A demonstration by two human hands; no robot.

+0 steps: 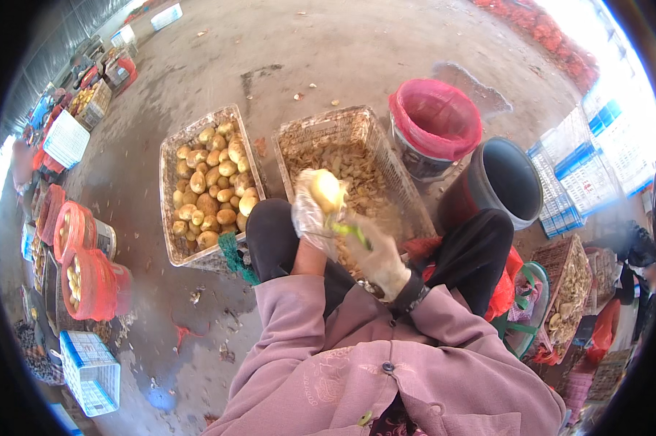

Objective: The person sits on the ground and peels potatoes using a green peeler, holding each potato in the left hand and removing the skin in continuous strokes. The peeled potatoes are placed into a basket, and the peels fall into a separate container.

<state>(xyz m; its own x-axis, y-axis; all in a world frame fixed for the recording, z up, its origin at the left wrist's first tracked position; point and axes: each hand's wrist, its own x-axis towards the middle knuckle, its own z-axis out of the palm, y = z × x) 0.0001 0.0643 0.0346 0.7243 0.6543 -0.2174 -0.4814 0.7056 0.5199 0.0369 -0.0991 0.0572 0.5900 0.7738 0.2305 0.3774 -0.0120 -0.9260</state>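
My left hand [308, 211], in a clear plastic glove, grips a pale, largely peeled potato [326, 189]. A green-handled peeler [352, 231] is held in my right hand [381, 257], which wears a light work glove; its blade is blurred and lies just below the potato. Both hands are over the near part of a dirty plastic crate [321, 121] containing peelings [355, 163]. To the left of it, another crate [165, 180] holds many brown potatoes [208, 203], some showing pale patches.
A bucket lined with pink mesh [436, 117] and a dark, open bucket [510, 174] stand right of the peelings crate. Blue-and-white crates [573, 169] are stacked farther right. Red-mesh-lined buckets [91, 283] stand at left. Other people sit at both sides. My knees flank the crate's near end.
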